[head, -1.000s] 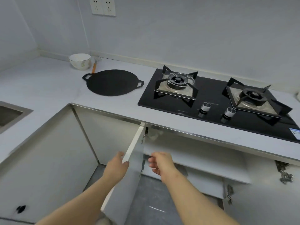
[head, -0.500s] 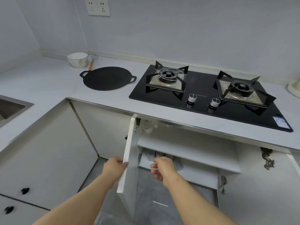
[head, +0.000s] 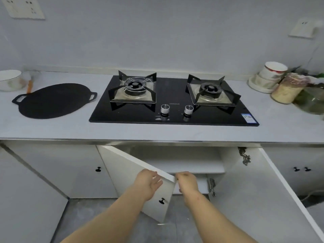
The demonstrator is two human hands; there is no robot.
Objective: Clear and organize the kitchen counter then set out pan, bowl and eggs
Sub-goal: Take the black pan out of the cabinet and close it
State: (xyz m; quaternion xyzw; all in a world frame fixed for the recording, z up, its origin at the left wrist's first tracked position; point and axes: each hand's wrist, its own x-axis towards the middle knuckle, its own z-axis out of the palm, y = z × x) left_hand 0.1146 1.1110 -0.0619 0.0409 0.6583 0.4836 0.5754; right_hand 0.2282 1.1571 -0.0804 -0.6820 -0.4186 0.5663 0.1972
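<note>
**Desk:** What do the hands show?

**Photographer:** A person stands at a kitchen counter (head: 140, 132), both bare arms reaching down to a white cabinet door (head: 126, 172) under the gas hob (head: 171, 88). The door stands partly open, hinged on its left. The left hand (head: 149, 185) lies on the door's outer face, just under the top edge. Its fingers are fairly straight and spread, gripping nothing.

**Desk:** And the right?

**Photographer:** The right hand (head: 187, 183) sits at the door's free top corner, on the inner side, fingers curled. Whether they clasp the edge or merely hang beside it cannot be told.

**Desk:** Where are the pan and bowl?

**Photographer:** The flat black pan (head: 52, 100), with two loop handles, lies on the counter just left of the hob. The white bowl (head: 9, 80) stands behind it at the far left, near the wall. An orange-handled utensil (head: 30, 86) lies just beside the bowl. Both pan and bowl are well apart from the hands.

**Desk:** Anything else?

**Photographer:** The neighbouring door (head: 245, 190) on the right is swung wide, baring a white shelf (head: 184, 165) inside. A black knob (head: 162, 201) shows low on the partly open door. At the counter's far right stand stacked white dishes (head: 270, 76) and a filled jar (head: 285, 90), both blurred.
</note>
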